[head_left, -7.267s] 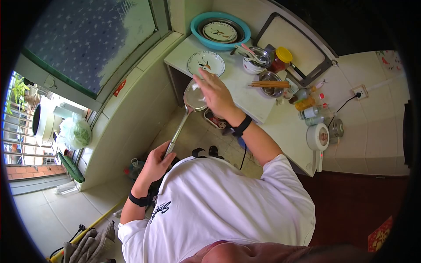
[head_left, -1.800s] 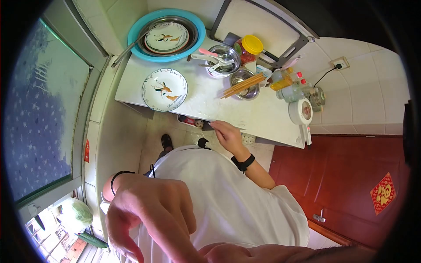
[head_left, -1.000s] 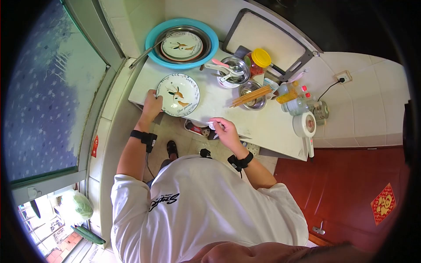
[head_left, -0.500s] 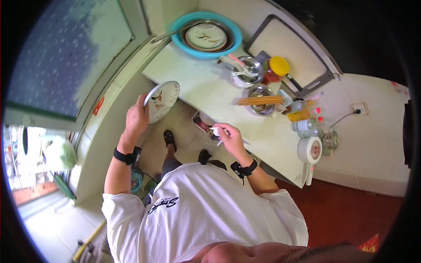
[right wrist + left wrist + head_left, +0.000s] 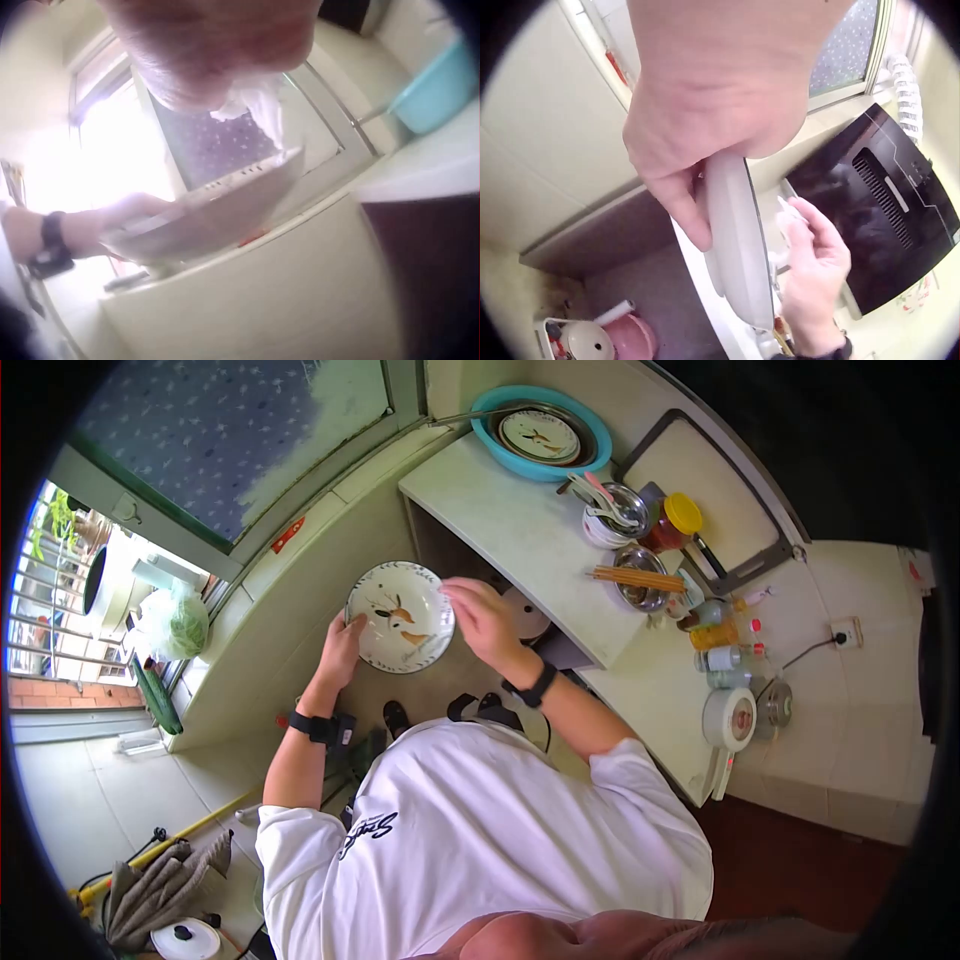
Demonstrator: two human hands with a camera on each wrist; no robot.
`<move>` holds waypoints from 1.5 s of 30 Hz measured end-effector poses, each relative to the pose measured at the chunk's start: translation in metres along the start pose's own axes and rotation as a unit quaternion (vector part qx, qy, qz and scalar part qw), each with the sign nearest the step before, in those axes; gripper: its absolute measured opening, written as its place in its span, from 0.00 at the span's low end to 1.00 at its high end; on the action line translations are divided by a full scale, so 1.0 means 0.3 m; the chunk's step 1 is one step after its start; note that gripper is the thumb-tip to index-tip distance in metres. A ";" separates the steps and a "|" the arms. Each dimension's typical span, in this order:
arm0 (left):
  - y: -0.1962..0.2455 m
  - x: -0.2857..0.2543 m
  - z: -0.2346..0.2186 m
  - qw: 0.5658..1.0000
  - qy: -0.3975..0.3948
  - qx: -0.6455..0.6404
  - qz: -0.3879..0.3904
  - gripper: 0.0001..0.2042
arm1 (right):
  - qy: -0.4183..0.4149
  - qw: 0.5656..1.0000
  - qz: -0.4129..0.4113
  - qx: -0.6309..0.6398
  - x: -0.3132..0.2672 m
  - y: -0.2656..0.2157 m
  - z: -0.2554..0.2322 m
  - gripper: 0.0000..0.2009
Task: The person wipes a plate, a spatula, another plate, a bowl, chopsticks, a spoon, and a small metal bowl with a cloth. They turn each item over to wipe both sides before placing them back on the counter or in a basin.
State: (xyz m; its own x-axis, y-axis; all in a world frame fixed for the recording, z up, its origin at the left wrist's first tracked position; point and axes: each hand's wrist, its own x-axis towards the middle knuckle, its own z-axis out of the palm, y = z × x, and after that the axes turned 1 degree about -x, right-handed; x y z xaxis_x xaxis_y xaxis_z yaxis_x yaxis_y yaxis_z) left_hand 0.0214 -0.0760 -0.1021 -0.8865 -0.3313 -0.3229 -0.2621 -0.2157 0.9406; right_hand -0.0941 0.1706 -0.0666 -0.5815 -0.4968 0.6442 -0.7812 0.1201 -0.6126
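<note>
My left hand [image 5: 341,652] grips the rim of a white plate [image 5: 402,618] with a deer pattern, held up off the counter with its face toward the head camera. In the left wrist view the plate [image 5: 737,240] stands edge-on between thumb and fingers. At the plate's right rim is my right hand [image 5: 490,622]. The right wrist view has a crumpled white tissue [image 5: 259,105] hanging below the right hand [image 5: 217,52], close over the plate [image 5: 217,217]. That tissue [image 5: 787,217] is pinched in the right fingers in the left wrist view.
On the counter [image 5: 500,510] stand a blue basin [image 5: 490,435] with a plate and a ladle inside, bowls with spoons, chopsticks [image 5: 640,578] across a metal bowl, a yellow-lidded jar [image 5: 683,514], bottles and a white lidded pot [image 5: 729,718]. A window ledge runs along the left.
The left hand took the plate from the counter and moved it left, turning its face up. The right hand has come up to its rim. Earlier, the left hand held the ladle, now in the basin.
</note>
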 end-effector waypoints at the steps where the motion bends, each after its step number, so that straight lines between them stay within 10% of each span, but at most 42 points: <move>1: -0.005 -0.011 0.013 1.000 -0.008 -0.002 0.002 0.16 | -0.042 0.995 -0.076 -0.044 0.043 0.002 0.018 0.13; 4: 0.018 -0.046 0.043 0.987 -0.049 -0.144 -0.047 0.17 | -0.165 0.942 -0.205 -0.208 0.121 0.053 0.100 0.18; 8: 0.008 -0.062 0.018 0.992 -0.038 -0.123 -0.008 0.17 | -0.299 0.913 -0.105 -0.259 0.063 -0.032 0.090 0.38; 23: -0.014 -0.049 0.157 0.987 -0.031 -0.116 0.106 0.17 | -0.333 0.921 0.047 -0.199 -0.213 -0.225 0.109 0.45; 30: 0.021 -0.058 0.179 0.988 -0.042 -0.139 0.058 0.23 | -0.325 0.943 0.012 -0.072 -0.099 -0.223 0.176 0.45; 36: 0.053 -0.044 0.162 0.991 -0.047 -0.087 0.086 0.27 | -0.344 0.901 -0.111 -0.240 0.011 -0.138 0.167 0.46; 45: 0.022 -0.022 0.138 0.989 -0.070 -0.109 0.072 0.26 | -0.287 0.908 -0.083 -0.293 0.071 -0.018 0.083 0.40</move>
State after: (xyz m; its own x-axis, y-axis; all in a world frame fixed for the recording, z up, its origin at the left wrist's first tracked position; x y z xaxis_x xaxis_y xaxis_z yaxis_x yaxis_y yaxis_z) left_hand 0.0099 -0.0372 -0.0894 -0.9566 -0.2466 -0.1553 -0.0543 -0.3726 0.9264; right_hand -0.0966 0.1379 -0.0609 -0.3624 -0.8959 0.2568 -0.9316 0.3562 -0.0718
